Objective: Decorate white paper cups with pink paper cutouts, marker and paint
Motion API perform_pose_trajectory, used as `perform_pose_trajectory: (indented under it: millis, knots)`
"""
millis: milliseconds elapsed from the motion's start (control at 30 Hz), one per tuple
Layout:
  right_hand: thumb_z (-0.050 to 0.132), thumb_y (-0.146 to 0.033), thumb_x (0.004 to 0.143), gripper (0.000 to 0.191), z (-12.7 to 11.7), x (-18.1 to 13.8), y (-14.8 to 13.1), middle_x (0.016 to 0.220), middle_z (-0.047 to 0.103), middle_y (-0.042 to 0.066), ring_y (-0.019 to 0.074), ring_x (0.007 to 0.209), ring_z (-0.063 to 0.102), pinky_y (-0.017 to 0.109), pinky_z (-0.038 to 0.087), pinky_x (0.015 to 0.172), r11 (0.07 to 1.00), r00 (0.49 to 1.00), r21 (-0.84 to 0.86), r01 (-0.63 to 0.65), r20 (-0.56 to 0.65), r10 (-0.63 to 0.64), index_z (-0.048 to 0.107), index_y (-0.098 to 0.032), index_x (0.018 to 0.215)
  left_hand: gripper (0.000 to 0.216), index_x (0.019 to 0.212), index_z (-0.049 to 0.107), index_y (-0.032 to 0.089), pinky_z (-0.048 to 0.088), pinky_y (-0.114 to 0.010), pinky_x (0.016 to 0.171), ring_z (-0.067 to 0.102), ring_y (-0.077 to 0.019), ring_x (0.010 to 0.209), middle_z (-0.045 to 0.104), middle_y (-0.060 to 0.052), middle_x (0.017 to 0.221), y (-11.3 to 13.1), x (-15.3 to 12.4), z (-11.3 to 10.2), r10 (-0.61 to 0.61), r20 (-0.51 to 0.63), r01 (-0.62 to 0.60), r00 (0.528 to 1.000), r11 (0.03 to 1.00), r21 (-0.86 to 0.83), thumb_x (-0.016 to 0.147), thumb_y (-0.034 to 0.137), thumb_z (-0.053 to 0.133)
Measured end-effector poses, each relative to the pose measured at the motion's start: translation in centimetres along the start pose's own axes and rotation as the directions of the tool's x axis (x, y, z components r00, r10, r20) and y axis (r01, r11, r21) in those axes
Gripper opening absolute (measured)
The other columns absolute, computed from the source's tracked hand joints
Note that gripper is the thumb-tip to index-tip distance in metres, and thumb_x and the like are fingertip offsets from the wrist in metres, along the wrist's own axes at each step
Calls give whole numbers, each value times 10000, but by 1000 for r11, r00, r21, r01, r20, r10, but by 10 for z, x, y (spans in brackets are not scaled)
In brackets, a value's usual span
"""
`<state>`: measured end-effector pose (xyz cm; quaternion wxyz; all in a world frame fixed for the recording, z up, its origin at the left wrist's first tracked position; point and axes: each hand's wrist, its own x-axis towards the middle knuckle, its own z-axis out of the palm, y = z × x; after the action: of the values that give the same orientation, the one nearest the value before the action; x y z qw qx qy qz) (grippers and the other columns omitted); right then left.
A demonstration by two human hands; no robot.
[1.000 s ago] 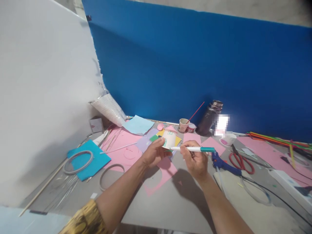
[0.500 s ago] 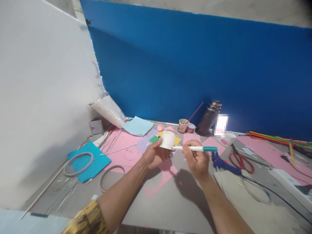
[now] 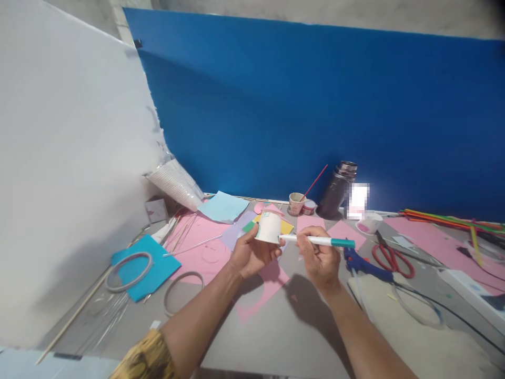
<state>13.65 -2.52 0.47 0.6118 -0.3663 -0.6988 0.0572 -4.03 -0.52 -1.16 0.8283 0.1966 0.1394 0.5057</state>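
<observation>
My left hand (image 3: 254,256) grips a white paper cup (image 3: 269,228) that is upside down, with its wide rim low and a pink disc on top. Green lines in the form of a small window mark the cup's upper side. In my right hand (image 3: 320,258) is a white felt-tip marker (image 3: 315,240) with a green end, held level like a pen. The marker's tip meets the cup near its lower right edge. Beneath my hands lie pink paper sheets with cut-out holes. The fingers behind the cup are partly hidden.
A blue glue gun (image 3: 369,266) and red-handled scissors (image 3: 392,259) lie to the right. Behind them stands a dark flask (image 3: 334,192) near a small cup (image 3: 295,204) holding a red stick. Tape rings and a blue sheet (image 3: 158,263) lie left, below stacked cups (image 3: 177,184).
My left hand has turned the cup slightly, so the green window lines sit farther left. The marker's tip stays near the lower edge. The view has shifted slightly.
</observation>
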Motion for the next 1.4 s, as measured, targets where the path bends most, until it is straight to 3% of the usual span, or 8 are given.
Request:
perform_pose_trajectory:
  millis: [200,467,600,800,1000,1233,1400]
  knots:
    - [587,-291,970,140,1,0,-1,676,638,-28,112,514,578,228,464,511,997,999,61,-49,9,48,637,-210,867,406,1157,659,70,525,-327,669,700,-252,817,730,-153,959,0,0,-1,-22,22,23,1000,999,-41,960,407,545]
    - [597,-324,964,178,0,-1,-3,623,612,-35,123,510,577,237,461,515,989,994,98,-111,7,111,640,-209,836,486,1213,642,77,530,-401,815,699,-276,884,731,-159,983,-1,0,-6,-27,57,30,998,999,-43,941,472,571]
    - [587,-361,966,241,-1,1,-1,559,562,-44,115,481,532,228,434,481,948,975,225,-224,45,220,612,-200,788,503,1204,644,74,525,-396,815,688,-266,884,728,-169,983,-1,-2,-6,-30,73,32,997,999,-26,946,496,555]
    - [620,-408,945,268,-2,6,4,515,523,-57,100,444,489,212,390,439,865,931,397,-308,-62,360,598,-194,786,540,1193,643,62,526,-362,771,700,-272,873,722,-181,1001,1,-1,-5,-42,65,44,997,999,-30,927,526,573]
    - [630,-406,942,247,0,4,2,592,609,-29,104,471,533,212,426,450,914,954,290,-284,-11,300,628,-191,821,479,1160,653,81,531,-365,749,720,-304,896,730,-172,1003,1,1,-5,-32,27,33,999,999,-22,928,493,581]
    - [600,-402,961,249,1,0,1,563,595,-40,119,480,571,222,461,479,938,963,216,-270,53,265,621,-202,814,464,1182,654,106,520,-376,742,697,-271,876,735,-169,1004,1,-3,-1,-32,12,33,999,998,-56,957,491,525]
    - [605,-402,958,241,-1,1,0,573,607,-35,118,485,567,225,456,483,936,960,215,-280,31,280,627,-200,830,473,1235,641,118,516,-391,748,692,-270,872,735,-145,981,1,-4,1,-14,39,16,999,999,-43,942,480,559]
